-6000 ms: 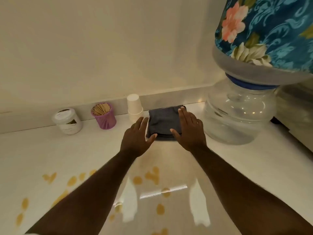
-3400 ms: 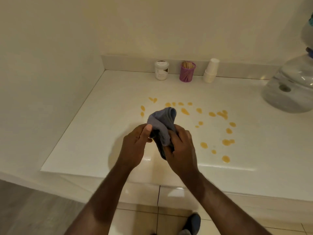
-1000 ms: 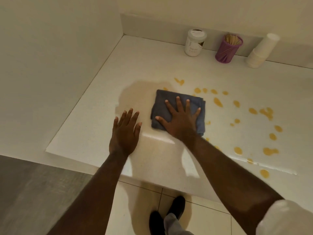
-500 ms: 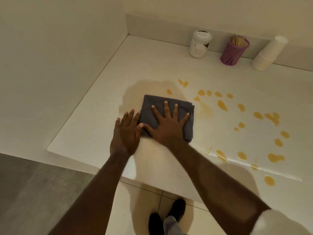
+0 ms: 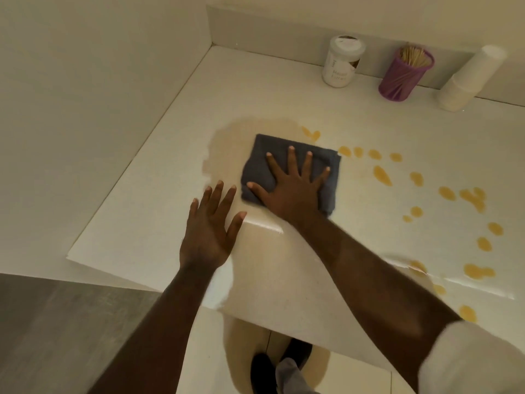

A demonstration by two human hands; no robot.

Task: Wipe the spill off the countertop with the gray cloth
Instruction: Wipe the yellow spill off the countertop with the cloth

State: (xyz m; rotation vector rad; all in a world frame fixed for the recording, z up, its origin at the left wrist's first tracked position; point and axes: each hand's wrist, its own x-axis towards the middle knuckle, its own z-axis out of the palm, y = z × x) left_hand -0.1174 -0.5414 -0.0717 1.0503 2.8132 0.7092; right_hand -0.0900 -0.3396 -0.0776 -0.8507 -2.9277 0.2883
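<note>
**Gray cloth pressed flat on countertop under right hand; yellow spill droplets to its right**

The white countertop [image 5: 159, 177] fills most of the view, running from the near edge under both forearms to a low backsplash beyond the fingertips. A pale damp smear [image 5: 241, 132] covers the surface around and beyond the left side of the cloth. To the right of the right hand, scattered yellow spill droplets [image 5: 382, 174] form a loose arc that curves back toward the near edge beside the right forearm.

The gray cloth [image 5: 261, 155] lies folded into a rough square, flat on the countertop, directly beneath the right hand [image 5: 295, 191]. That hand is spread wide, palm down, all fingers splayed and pressed on the cloth; it does not grip it.

The left hand [image 5: 208, 231] rests palm down on the bare countertop, just beside the cloth's near left corner, fingers extended and slightly apart, holding nothing. Its thumb lies close to the right thumb without clear contact.

Well beyond the right hand, against the backsplash, stand a stack of white paper cups [image 5: 468, 81], a purple holder of wooden sticks [image 5: 404, 78] and a white lidded jar [image 5: 342, 62].

Below the counter edge, between the forearms, a dark shoe [image 5: 264, 371] shows on the tiled floor.
</note>
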